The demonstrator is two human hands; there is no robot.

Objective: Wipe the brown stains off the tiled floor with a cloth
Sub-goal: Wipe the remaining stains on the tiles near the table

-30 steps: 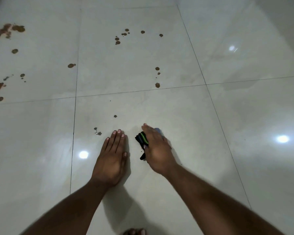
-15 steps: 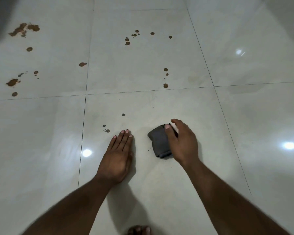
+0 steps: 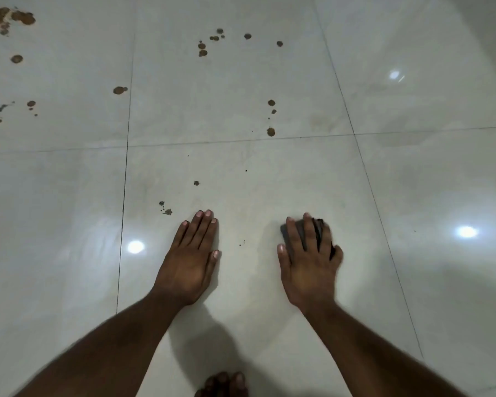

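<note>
Both hands lie flat at the frame's centre: left hand (image 3: 190, 260) spread, palm down on the glossy pale tiled floor (image 3: 413, 181); right hand (image 3: 308, 260) with straight fingers pressing the dark grey folded cloth (image 3: 299, 229) to the tile. Brown stains (image 3: 202, 49) dot the upper left and upper middle. Toes (image 3: 225, 383) show at bottom centre.

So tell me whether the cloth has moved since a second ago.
Yes. The cloth, under the right hand, has slid right, away from the planted left hand and the stain cluster beside it.
</note>
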